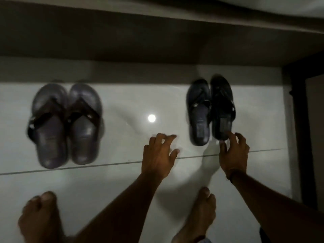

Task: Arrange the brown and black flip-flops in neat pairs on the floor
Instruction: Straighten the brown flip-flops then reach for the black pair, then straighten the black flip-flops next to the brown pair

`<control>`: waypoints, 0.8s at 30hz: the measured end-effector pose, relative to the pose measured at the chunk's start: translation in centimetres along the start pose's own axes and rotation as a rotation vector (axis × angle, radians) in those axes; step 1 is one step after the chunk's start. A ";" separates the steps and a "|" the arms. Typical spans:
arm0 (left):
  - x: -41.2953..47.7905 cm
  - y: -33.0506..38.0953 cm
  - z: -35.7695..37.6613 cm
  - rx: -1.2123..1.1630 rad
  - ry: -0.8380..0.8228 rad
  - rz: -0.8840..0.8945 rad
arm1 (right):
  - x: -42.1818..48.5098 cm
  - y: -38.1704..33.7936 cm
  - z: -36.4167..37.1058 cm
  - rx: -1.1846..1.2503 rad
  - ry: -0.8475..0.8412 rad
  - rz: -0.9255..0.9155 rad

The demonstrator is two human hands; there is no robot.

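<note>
Just beyond the right hand's (234, 153) open grip, black flip-flops (211, 109).

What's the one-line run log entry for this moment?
brown pair: paired | black pair: side by side | right hand: at heel | left hand: empty

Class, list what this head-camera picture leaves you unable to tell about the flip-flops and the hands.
- Head view, motion blur: any print on the brown pair and black pair is unreadable.
- Blur also hides whether the right hand touches the black heel or only hovers.
- The left hand is open, but its height above the floor is unclear.
- The bottom edge cuts off both feet.
</note>
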State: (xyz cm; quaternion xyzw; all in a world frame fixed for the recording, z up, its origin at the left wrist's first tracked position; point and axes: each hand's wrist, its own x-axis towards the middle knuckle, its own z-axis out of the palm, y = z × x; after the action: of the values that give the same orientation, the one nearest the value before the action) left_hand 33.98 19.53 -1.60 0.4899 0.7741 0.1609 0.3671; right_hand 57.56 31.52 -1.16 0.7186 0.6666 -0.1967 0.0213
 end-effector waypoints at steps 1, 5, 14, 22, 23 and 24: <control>1.4 2.1 1.5 -0.036 -0.006 -0.021 | 1.7 1.4 -0.4 0.024 -0.005 -0.005; 5.3 6.8 5.8 -0.127 0.008 -0.117 | 7.0 4.5 -0.8 0.118 -0.078 -0.105; 8.1 8.5 8.6 0.039 -0.025 -0.199 | 9.9 5.0 0.7 0.164 -0.192 -0.174; 5.2 6.2 8.8 -0.017 -0.021 -0.239 | 6.5 4.3 2.0 0.186 -0.231 -0.204; 4.8 5.8 8.6 -0.020 -0.020 -0.239 | 6.0 4.1 2.2 0.190 -0.228 -0.205; 4.4 5.4 8.4 -0.021 -0.015 -0.239 | 5.5 3.8 2.4 0.192 -0.228 -0.206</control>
State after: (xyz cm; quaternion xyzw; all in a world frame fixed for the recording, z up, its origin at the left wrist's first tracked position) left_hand 42.43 25.01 -5.86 0.3916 0.8224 0.1204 0.3947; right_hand 60.81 35.61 -6.01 0.6184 0.7081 -0.3408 0.0076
